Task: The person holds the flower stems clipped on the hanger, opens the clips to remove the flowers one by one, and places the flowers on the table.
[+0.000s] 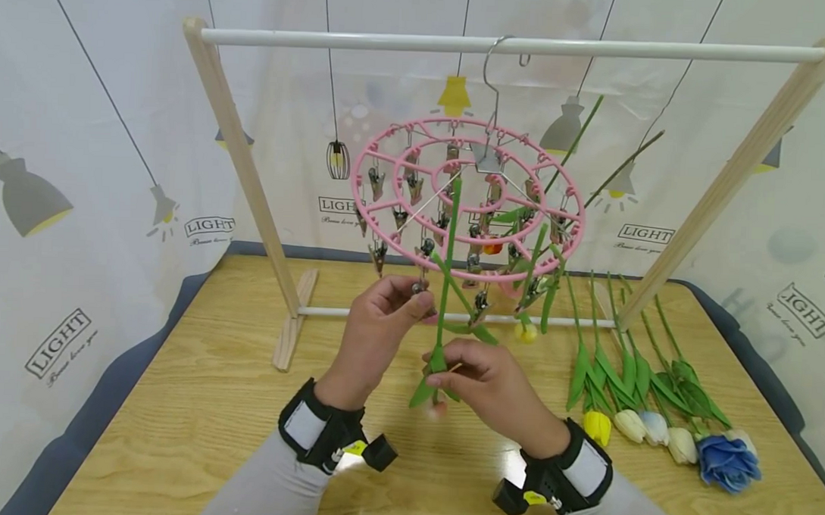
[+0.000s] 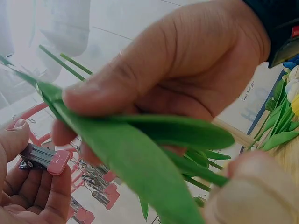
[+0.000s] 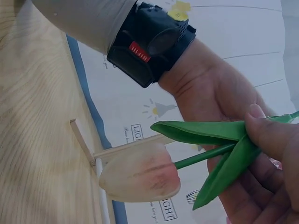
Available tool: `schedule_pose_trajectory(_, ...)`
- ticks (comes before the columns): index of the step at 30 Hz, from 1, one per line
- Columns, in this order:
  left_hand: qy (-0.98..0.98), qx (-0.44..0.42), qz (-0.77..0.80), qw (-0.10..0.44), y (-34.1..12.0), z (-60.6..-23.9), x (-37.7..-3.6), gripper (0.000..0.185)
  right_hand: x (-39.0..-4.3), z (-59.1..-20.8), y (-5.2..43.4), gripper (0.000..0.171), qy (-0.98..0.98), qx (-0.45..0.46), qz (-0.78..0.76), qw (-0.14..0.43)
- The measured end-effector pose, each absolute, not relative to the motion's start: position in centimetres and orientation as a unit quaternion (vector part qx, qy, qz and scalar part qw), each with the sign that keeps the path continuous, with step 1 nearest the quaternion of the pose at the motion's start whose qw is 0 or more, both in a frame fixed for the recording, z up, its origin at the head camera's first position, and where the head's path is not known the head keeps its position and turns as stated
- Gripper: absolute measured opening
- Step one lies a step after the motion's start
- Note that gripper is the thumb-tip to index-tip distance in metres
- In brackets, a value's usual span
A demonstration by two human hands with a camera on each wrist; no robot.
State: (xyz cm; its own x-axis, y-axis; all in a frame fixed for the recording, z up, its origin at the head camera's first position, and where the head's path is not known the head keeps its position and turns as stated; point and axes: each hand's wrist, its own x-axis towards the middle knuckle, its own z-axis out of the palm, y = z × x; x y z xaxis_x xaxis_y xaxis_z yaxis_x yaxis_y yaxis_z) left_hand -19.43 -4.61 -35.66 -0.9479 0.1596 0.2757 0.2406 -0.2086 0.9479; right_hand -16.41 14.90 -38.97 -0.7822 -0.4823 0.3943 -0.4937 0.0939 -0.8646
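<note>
A pink round hanger [image 1: 478, 276] with metal clips hangs from a white bar [image 1: 324, 40]. At its front edge my left hand [image 1: 379, 324] pinches one clip [image 2: 44, 158], its pink tip pointing away from the fingers. Just to the right and lower, my right hand [image 1: 500, 385] pinches an artificial tulip [image 3: 140, 172] by its stem, near the base of the green leaves [image 3: 201, 133]. The tulip's white and pink bloom points down, and its green stem rises in front of the hanger. The stem's tip stands apart from the held clip.
On the table's right side lie several artificial flowers, including a yellow tulip [image 1: 597, 428] and a blue rose [image 1: 729, 462]. Other flowers hang from the hanger, one with a yellow bloom [image 1: 526, 333]. Wooden posts [image 1: 248, 168] support the bar.
</note>
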Motion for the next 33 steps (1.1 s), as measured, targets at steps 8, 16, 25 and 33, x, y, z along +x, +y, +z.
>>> schedule_pose_trajectory(8, -0.625, -0.162, -0.763, 0.02, -4.6, -35.8, -19.6, 0.023, -14.7, -37.4, 16.6, 0.025, -0.704, 0.401, 0.584, 0.059)
schedule_pose_trajectory(16, -0.62, -0.168, -0.767, 0.018, -4.7, -36.0, -19.6, 0.027, -13.1, -35.8, 21.1, 0.037, -0.674, 0.388, 0.615, 0.128)
schedule_pose_trajectory(25, -0.623, -0.163, -0.765, 0.014, -4.7, -35.9, -19.7, 0.027, -13.4, -34.7, 26.4, 0.027, -0.83, 0.16, 0.505, 0.173)
schedule_pose_trajectory(33, -0.619, -0.16, -0.769, 0.014, -4.7, -35.8, -19.6, 0.026, -15.3, -35.0, 30.5, 0.034, -0.875, 0.073, 0.467, 0.101)
